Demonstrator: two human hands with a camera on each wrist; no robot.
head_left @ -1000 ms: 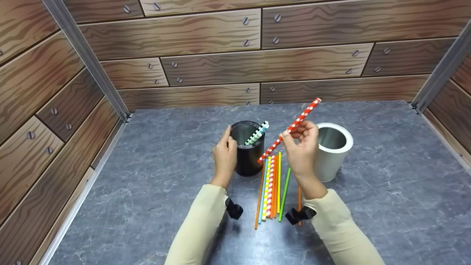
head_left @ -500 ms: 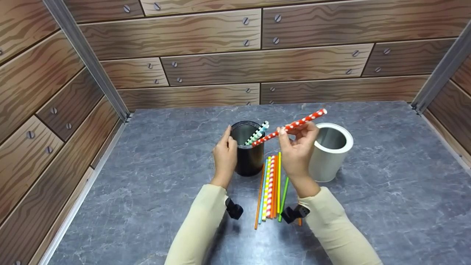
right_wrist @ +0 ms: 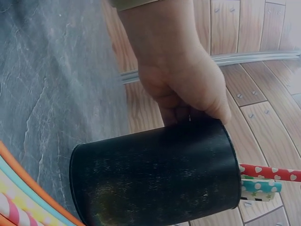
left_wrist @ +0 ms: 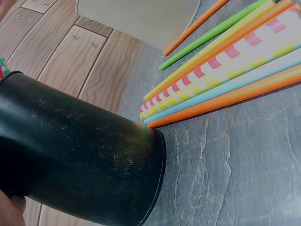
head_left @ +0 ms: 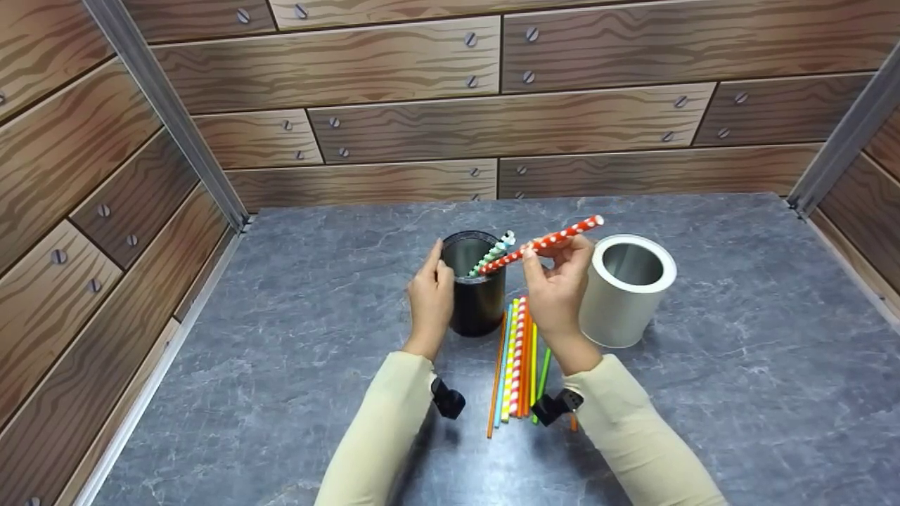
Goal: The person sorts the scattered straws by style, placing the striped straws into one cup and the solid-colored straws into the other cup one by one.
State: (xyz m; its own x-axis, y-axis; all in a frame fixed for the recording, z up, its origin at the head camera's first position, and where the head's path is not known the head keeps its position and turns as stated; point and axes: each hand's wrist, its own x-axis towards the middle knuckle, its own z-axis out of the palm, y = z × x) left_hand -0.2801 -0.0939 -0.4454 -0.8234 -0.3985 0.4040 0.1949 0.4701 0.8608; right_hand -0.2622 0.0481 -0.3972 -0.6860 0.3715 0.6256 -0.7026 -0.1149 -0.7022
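My left hand (head_left: 430, 302) holds the side of a black cylindrical cup (head_left: 480, 316), its thumb near the rim; the right wrist view shows that same hand (right_wrist: 188, 77) against the wall of the cup (right_wrist: 155, 174). Several patterned straws (head_left: 502, 244), greenish and blue, lean inside it to the right. Between thumb and fingers, my right hand (head_left: 559, 299) pinches a red straw (head_left: 578, 226) with white spots, which look like hearts in the right wrist view. The straw slants down to the left, its lower end at the cup's mouth.
Several loose straws (head_left: 517, 379) in orange, blue, yellow and stripes lie side by side in front of the cup. A green straw (head_left: 544, 369) lies at their right. Right of my right hand stands a white cylindrical container (head_left: 619, 316). Wood-patterned walls (head_left: 394, 63) enclose the grey table (head_left: 302, 337).
My right hand has moved left with the red straw, which has tilted flatter, and its lower end has come from beside the cup to the cup's mouth. The left hand stays put.
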